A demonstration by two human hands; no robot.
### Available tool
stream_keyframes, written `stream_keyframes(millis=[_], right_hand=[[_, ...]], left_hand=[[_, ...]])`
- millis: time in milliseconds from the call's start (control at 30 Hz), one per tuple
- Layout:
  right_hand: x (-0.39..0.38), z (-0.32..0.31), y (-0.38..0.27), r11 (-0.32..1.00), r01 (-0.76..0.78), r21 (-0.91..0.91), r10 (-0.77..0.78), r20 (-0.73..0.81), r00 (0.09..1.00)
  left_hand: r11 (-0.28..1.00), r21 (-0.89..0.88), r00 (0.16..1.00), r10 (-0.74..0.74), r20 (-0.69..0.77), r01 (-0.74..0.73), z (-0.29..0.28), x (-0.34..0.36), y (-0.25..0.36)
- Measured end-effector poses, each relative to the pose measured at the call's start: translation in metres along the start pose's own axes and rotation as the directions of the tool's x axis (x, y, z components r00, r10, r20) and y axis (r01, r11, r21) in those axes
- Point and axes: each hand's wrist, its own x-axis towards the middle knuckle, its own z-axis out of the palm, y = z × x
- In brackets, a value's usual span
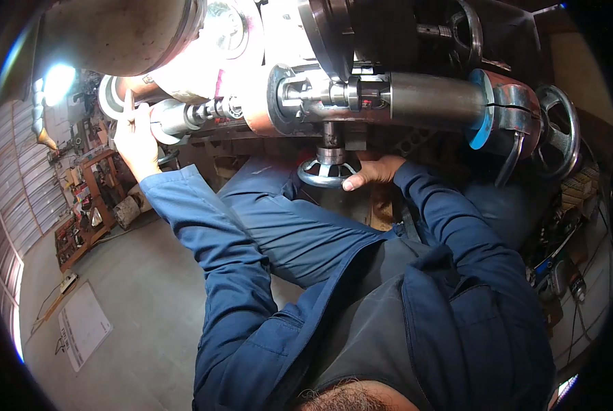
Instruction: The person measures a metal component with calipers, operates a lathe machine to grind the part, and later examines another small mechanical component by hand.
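Note:
A horizontal metal machine crosses the upper middle, with a large steel cylinder (433, 99), a red clamp collar (508, 116) with a blue ring, and a central shaft assembly (316, 92). My left hand (136, 140) is open against the machine's left end, index finger stretched up, beside a smaller steel cylinder (173, 123); its other fingers are partly hidden. My right hand (375, 171) is closed on a small handwheel (318, 175) under the middle of the machine, thumb at its rim and fingers partly hidden. A larger handwheel (559, 137) is at the right end.
Large metal housings (115, 31) overhang the top. A cluttered wooden rack of tools (87, 205) stands on the left, near a corrugated wall (26, 171). A white sheet (84, 322) lies on the grey floor (142, 288). More tools and cables (570, 281) are at the right.

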Motion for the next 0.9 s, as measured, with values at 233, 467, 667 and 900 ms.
stream_keyframes(millis=[233,467,667,900], right_hand=[[0.001,-0.001,0.005,1.0,0.003,-0.024,-0.004,-0.034,0.999],[-0.003,0.007,-0.014,0.995,0.094,0.014,-0.093,-0.053,0.994],[-0.009,0.012,-0.027,0.994,0.11,0.026,-0.109,-0.04,0.993],[-0.009,0.02,-0.034,0.985,0.134,-0.111,-0.145,-0.092,0.985]], left_hand=[[0.993,-0.114,0.999,0.033,-0.002,-0.033,0.001,-0.001,-0.002],[0.989,-0.149,1.0,0.014,-0.005,-0.015,-0.002,-0.004,-0.005],[0.985,-0.175,1.0,0.007,-0.009,-0.009,0.0,-0.006,-0.005],[0.99,-0.137,0.999,0.022,-0.033,-0.026,-0.003,-0.005,-0.017]])
